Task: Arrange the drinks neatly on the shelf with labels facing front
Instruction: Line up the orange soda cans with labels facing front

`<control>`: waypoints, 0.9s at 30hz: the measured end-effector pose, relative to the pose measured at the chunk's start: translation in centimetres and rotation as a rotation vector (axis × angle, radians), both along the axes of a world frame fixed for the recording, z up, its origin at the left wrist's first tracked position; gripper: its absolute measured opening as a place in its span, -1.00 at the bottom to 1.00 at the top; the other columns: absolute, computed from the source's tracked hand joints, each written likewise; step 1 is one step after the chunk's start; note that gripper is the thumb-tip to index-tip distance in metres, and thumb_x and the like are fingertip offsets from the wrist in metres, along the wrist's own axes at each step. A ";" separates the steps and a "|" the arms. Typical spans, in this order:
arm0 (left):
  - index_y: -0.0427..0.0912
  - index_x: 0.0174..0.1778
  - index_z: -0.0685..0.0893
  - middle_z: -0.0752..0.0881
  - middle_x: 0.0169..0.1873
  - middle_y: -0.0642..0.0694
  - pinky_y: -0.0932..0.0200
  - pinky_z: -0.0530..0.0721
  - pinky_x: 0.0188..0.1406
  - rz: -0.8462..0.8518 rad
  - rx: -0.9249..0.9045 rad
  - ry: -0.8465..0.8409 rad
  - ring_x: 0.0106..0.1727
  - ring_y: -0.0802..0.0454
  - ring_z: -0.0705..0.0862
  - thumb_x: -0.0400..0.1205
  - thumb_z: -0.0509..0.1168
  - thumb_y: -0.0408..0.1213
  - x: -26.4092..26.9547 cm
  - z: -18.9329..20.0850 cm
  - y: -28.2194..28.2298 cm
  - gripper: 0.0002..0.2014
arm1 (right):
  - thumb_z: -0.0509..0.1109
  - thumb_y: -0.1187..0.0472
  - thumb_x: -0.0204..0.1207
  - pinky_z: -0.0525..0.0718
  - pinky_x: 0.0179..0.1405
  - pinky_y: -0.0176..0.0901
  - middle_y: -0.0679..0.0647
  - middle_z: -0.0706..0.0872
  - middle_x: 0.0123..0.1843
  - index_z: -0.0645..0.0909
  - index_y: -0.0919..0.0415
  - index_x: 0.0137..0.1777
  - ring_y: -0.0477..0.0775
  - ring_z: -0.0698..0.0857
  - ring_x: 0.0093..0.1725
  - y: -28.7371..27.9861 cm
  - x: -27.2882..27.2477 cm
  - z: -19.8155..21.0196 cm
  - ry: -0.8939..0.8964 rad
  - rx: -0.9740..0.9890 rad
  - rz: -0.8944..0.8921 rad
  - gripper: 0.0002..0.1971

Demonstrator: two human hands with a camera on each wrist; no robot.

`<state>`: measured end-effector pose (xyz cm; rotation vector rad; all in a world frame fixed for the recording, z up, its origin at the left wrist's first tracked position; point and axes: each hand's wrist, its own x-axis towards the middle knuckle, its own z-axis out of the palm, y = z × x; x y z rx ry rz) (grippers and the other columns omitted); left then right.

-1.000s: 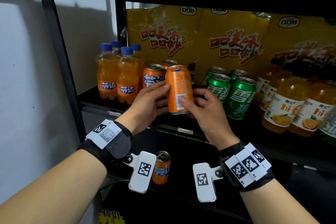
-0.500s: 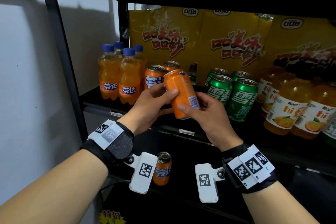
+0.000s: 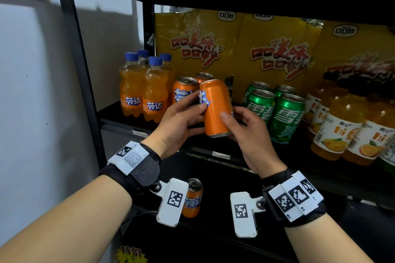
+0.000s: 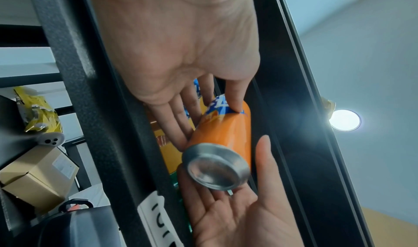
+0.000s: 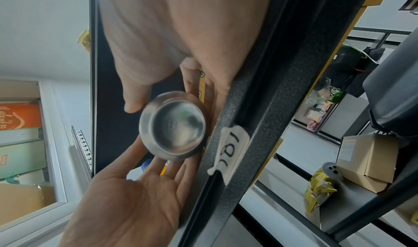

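Orange can (image 3: 215,108): your left hand (image 3: 177,121) and right hand (image 3: 250,132) pinch it, top tilted left, label facing left.

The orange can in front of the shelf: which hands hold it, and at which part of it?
Both hold the orange can by its side wall: the left hand at the blue label, the right hand lower down. Its bottom rim stays free.
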<state>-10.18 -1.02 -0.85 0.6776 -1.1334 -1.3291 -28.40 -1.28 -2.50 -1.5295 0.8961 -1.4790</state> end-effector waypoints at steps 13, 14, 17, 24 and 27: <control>-0.05 0.30 0.72 0.83 0.24 -0.10 0.02 0.77 0.28 0.046 -0.046 -0.152 0.29 -0.04 0.79 0.51 0.44 -0.03 -0.9 0.5 0.7 -0.56 | 0.76 -0.10 0.05 0.81 0.12 -0.04 0.13 0.88 0.13 0.47 0.16 0.58 0.06 0.88 0.13 -1.1 -0.2 -0.8 -0.041 0.032 0.048 0.05; -0.05 0.34 0.70 0.82 0.26 -0.10 0.03 0.76 0.31 0.034 -0.041 -0.156 0.32 -0.04 0.78 0.55 0.41 -0.01 -1.0 0.6 0.8 -0.56 | 0.76 -0.08 0.05 0.82 0.14 0.01 0.13 0.89 0.11 0.47 0.16 0.57 0.08 0.88 0.12 -1.1 -0.2 -0.8 -0.054 0.035 0.046 0.03; -0.01 0.54 0.60 0.78 0.34 -0.14 -0.06 0.69 0.38 -0.049 0.019 -0.159 0.34 -0.11 0.76 0.77 0.22 -0.07 -0.8 0.9 0.7 -0.59 | 0.74 -0.04 0.15 0.80 0.22 0.13 0.10 0.90 0.11 0.58 0.09 0.42 0.10 0.88 0.13 -1.0 -0.2 -0.9 -0.063 0.027 0.037 -0.21; 0.04 0.57 0.56 0.82 0.27 -0.11 -0.20 0.75 0.31 0.006 -0.006 -0.156 0.28 -0.14 0.81 0.65 0.44 -0.20 -0.5 0.6 0.5 -0.47 | 0.57 -0.09 0.47 0.75 0.19 -0.23 -0.08 0.88 0.21 0.74 0.03 0.29 -0.07 0.82 0.25 -0.4 0.2 -0.4 -0.051 -0.027 0.023 -0.58; 0.13 0.39 0.64 0.85 0.17 -0.14 -0.16 0.81 0.19 0.075 -0.036 -0.156 0.21 -0.09 0.83 0.39 0.59 -0.12 -0.5 0.7 0.7 -0.39 | 0.54 -0.09 0.52 0.75 0.16 -0.24 -0.05 0.88 0.20 0.79 0.00 0.24 -0.04 0.83 0.25 -0.2 0.1 -0.3 -0.038 -0.039 0.026 -0.66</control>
